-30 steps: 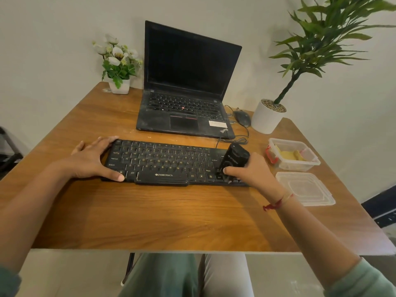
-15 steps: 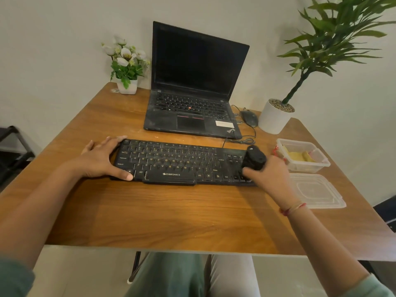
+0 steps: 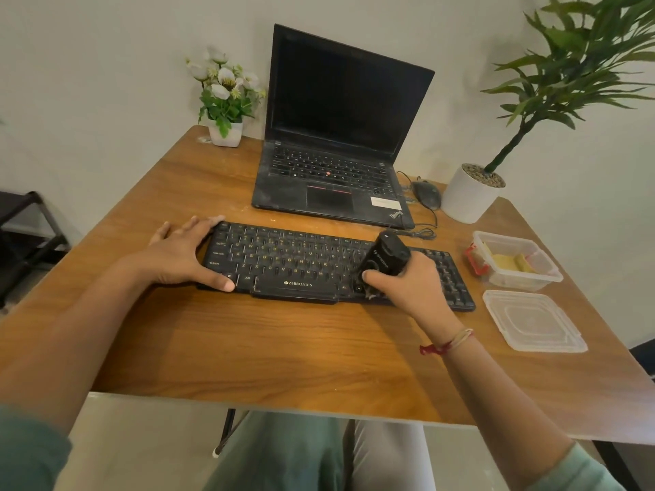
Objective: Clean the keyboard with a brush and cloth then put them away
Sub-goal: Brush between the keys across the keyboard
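On keyboard (image 3: 290, 260), right hand (image 3: 413, 287) gripping brush (image 3: 387, 256), left hand (image 3: 180, 253) flat on left edge

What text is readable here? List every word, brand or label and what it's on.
"ZEBRONICS": front edge of the keyboard.
"Alt", "Shift", "Caps Lock", letters: its keys.
"Think...": laptop palm rest corner, remainder unclear.
White sticker on the laptop: too small to read.
Print on the brush in the right hand: blurred.

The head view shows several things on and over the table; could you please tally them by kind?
Keyboard: 1
Laptop: 1
Mouse: 1
Potted plants: 2
Brush: 1
Container: 1
Lid: 1
Total: 8
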A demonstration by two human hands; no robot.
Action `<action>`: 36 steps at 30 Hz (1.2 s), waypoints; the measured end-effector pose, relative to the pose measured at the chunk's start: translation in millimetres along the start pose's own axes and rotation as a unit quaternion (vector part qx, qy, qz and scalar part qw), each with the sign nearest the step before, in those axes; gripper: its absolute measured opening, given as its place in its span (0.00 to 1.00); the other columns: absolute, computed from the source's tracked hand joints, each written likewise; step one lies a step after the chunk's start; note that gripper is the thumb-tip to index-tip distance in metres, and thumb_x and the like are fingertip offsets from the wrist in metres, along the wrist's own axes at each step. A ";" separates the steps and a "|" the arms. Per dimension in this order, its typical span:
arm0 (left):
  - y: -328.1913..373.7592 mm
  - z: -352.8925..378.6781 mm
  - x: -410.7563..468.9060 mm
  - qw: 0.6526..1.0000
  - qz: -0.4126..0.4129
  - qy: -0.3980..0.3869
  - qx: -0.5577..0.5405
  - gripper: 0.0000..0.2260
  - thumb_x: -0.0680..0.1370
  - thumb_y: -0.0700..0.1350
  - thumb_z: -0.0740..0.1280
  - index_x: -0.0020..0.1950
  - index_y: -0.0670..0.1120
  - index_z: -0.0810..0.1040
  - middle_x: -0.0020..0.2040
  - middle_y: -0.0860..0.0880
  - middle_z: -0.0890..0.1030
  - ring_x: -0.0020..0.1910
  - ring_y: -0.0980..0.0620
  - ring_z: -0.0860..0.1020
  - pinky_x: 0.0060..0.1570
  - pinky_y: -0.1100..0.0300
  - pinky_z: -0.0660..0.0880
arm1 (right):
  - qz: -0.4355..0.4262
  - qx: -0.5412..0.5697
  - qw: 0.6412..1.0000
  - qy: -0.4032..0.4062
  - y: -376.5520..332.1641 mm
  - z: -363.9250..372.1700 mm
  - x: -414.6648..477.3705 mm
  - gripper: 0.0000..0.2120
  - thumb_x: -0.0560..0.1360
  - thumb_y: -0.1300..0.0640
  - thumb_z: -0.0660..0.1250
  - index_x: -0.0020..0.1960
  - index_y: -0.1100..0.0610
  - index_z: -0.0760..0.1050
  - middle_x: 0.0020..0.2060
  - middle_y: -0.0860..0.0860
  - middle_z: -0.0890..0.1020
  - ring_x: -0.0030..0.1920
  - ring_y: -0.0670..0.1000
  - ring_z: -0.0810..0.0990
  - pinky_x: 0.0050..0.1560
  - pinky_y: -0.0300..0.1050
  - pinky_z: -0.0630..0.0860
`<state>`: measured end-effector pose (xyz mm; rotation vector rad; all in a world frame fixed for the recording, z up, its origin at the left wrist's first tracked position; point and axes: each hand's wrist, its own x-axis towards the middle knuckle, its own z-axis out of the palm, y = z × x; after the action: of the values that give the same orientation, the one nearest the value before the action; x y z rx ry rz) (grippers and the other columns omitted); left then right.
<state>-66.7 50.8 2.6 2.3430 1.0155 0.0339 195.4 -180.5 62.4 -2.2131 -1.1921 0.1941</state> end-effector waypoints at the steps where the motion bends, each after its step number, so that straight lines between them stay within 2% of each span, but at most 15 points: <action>1: 0.3 0.2 -0.5 1.000 0.000 0.000 -0.001 0.64 0.43 0.80 0.62 0.75 0.62 0.44 0.78 0.48 0.49 0.75 0.56 0.42 0.71 0.53 0.33 | -0.004 -0.001 1.000 0.001 -5.3 3.9 0.0 0.13 0.66 0.52 0.74 0.35 0.61 0.75 0.31 0.52 0.81 0.33 0.49 0.79 0.31 0.42 0.74; 4: 2.2 -1.0 -2.4 1.000 0.000 -0.004 -0.002 0.65 0.42 0.81 0.62 0.75 0.62 0.43 0.78 0.48 0.49 0.75 0.56 0.42 0.71 0.53 0.33 | -0.006 0.054 0.998 -0.035 -27.0 20.6 -4.0 0.10 0.66 0.53 0.74 0.36 0.55 0.75 0.31 0.46 0.79 0.33 0.44 0.78 0.29 0.34 0.73; 9: 5.0 -3.4 -4.9 1.000 -0.010 -0.022 0.008 0.66 0.42 0.81 0.62 0.75 0.62 0.40 0.78 0.46 0.46 0.75 0.56 0.39 0.71 0.52 0.32 | -0.081 0.092 0.986 -0.113 -75.7 60.4 -10.1 0.08 0.67 0.53 0.74 0.39 0.54 0.75 0.35 0.45 0.79 0.39 0.44 0.79 0.38 0.38 0.77; 12: 5.7 -4.0 -4.4 1.000 -0.009 -0.025 0.017 0.67 0.41 0.82 0.60 0.75 0.61 0.40 0.78 0.47 0.45 0.75 0.56 0.39 0.71 0.51 0.32 | -0.106 0.115 0.981 -0.115 -105.1 80.0 -9.9 0.11 0.66 0.52 0.73 0.33 0.50 0.71 0.30 0.44 0.76 0.33 0.42 0.75 0.33 0.36 0.73; 15: 6.6 -4.2 -5.0 0.999 -0.012 -0.022 0.021 0.68 0.40 0.82 0.59 0.75 0.60 0.40 0.78 0.47 0.45 0.75 0.57 0.38 0.71 0.51 0.32 | -0.107 0.136 0.980 -0.102 -116.7 88.7 -7.0 0.16 0.65 0.54 0.73 0.28 0.51 0.66 0.24 0.45 0.72 0.27 0.43 0.71 0.27 0.36 0.66; 19: 6.4 -4.5 -5.8 1.000 -0.014 -0.018 0.012 0.67 0.40 0.81 0.60 0.75 0.61 0.40 0.78 0.47 0.46 0.75 0.57 0.39 0.71 0.53 0.32 | -0.083 0.111 0.983 -0.123 -101.2 77.6 -4.8 0.12 0.65 0.52 0.73 0.31 0.53 0.71 0.28 0.45 0.75 0.30 0.41 0.73 0.27 0.34 0.68; 22: 7.4 -4.9 -6.8 1.000 -0.015 -0.022 0.004 0.67 0.41 0.81 0.61 0.75 0.61 0.41 0.78 0.46 0.46 0.75 0.56 0.40 0.71 0.53 0.32 | -0.052 0.064 0.992 -0.096 -76.1 56.3 -0.1 0.09 0.66 0.51 0.73 0.37 0.54 0.74 0.31 0.44 0.77 0.32 0.39 0.75 0.25 0.28 0.68; 24: 10.1 -5.7 -9.1 1.000 -0.012 -0.025 0.000 0.67 0.40 0.81 0.61 0.75 0.61 0.41 0.78 0.47 0.46 0.75 0.55 0.40 0.71 0.54 0.32 | -0.017 0.033 0.996 -0.076 -56.9 36.4 5.6 0.10 0.68 0.52 0.73 0.36 0.52 0.72 0.29 0.43 0.76 0.30 0.38 0.74 0.24 0.27 0.67; 27: 14.3 -6.1 -11.4 1.000 -0.011 -0.028 0.002 0.67 0.41 0.80 0.61 0.75 0.60 0.41 0.78 0.48 0.46 0.74 0.55 0.40 0.70 0.54 0.32 | 0.040 -0.055 0.997 -0.032 -27.7 6.9 10.8 0.11 0.69 0.50 0.72 0.39 0.53 0.72 0.31 0.45 0.77 0.31 0.43 0.77 0.27 0.32 0.67; 30: 10.3 -5.9 -10.2 0.999 -0.004 -0.030 0.016 0.68 0.41 0.81 0.61 0.75 0.59 0.38 0.78 0.48 0.45 0.75 0.56 0.39 0.71 0.52 0.32 | 0.066 -0.174 0.980 0.069 -5.5 -12.1 7.4 0.12 0.69 0.49 0.71 0.40 0.56 0.71 0.31 0.47 0.72 0.31 0.47 0.73 0.26 0.36 0.60; 32: 3.9 -7.6 -8.7 0.999 0.008 -0.047 0.008 0.67 0.43 0.80 0.63 0.74 0.60 0.35 0.78 0.49 0.44 0.75 0.55 0.39 0.71 0.53 0.31 | 0.076 -0.129 0.983 0.104 1.1 -17.0 3.1 0.13 0.68 0.50 0.72 0.38 0.57 0.71 0.29 0.47 0.72 0.34 0.52 0.74 0.27 0.37 0.61; 34: 0.5 -11.0 -8.1 0.997 0.020 -0.070 0.000 0.68 0.44 0.78 0.67 0.73 0.60 0.32 0.78 0.51 0.44 0.75 0.57 0.41 0.71 0.53 0.31 | 0.074 -0.081 0.988 0.106 1.8 -14.2 0.2 0.14 0.67 0.51 0.73 0.36 0.57 0.71 0.28 0.47 0.73 0.33 0.51 0.74 0.27 0.38 0.62; 36: 0.2 -12.5 -7.9 0.996 0.019 -0.087 0.018 0.69 0.44 0.77 0.68 0.73 0.61 0.31 0.78 0.50 0.41 0.74 0.56 0.38 0.70 0.53 0.30 | 0.081 0.010 0.992 0.091 -1.4 -6.0 0.0 0.12 0.66 0.52 0.74 0.34 0.56 0.72 0.30 0.50 0.77 0.34 0.50 0.77 0.29 0.40 0.70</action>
<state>-75.2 51.5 14.7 2.3512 0.8916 -0.1733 196.9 -182.5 68.0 -2.2560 -0.9096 0.0676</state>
